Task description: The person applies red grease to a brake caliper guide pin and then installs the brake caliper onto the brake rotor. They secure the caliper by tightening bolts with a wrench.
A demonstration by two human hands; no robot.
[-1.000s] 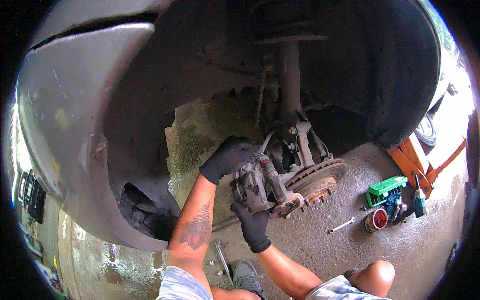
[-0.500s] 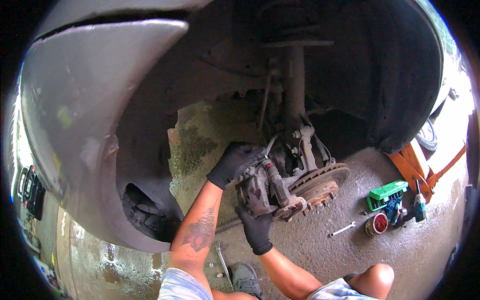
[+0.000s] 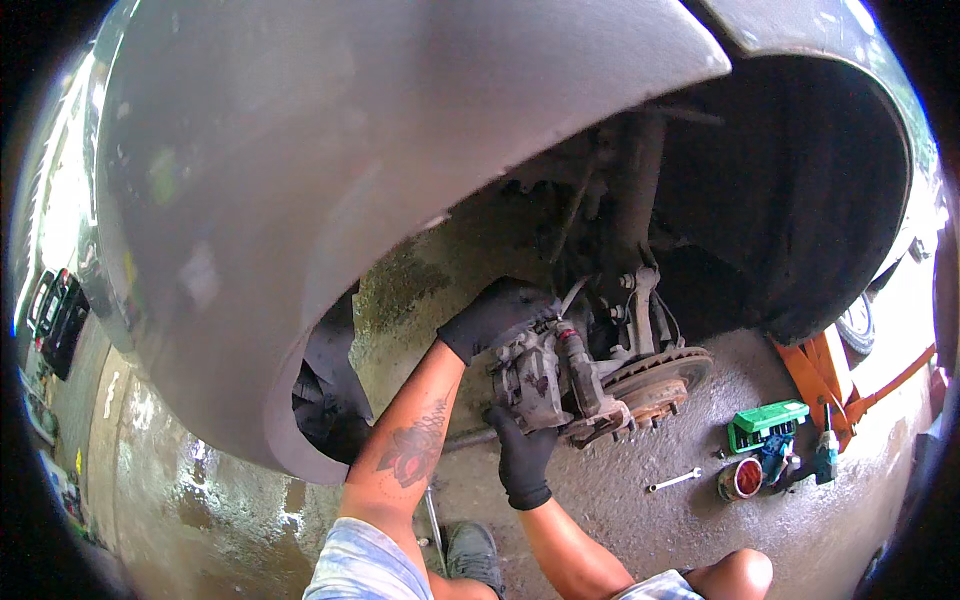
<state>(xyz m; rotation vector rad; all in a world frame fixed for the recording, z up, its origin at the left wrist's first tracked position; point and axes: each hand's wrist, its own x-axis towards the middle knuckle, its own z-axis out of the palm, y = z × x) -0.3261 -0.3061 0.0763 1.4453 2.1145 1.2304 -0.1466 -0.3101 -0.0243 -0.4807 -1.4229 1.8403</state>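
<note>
A grimy brake caliper [image 3: 530, 382] sits beside its bracket [image 3: 593, 392] at the left edge of the rusty brake disc [image 3: 665, 372]. My left hand [image 3: 500, 315], in a black glove, reaches over the caliper's top, its fingers partly hidden near the hose. From below, my black-gloved right hand [image 3: 525, 460] grips the caliper's underside, with the thumb up along its left side. Behind the disc rise the pale steering knuckle [image 3: 641, 305] and the suspension strut [image 3: 638, 190].
The grey car fender [image 3: 330, 180] arches over my left arm. On the wet floor at right lie a combination wrench [image 3: 675, 480], a round tin [image 3: 740, 480], a green case [image 3: 768, 425] and a power tool [image 3: 826, 455]. An orange jack [image 3: 825, 375] stands behind them. A long metal bar [image 3: 436, 525] lies by my shoe.
My view has shifted, so the fender now covers more of the wheel well and the caliper appears slightly farther right. Both hands stay on the caliper.
</note>
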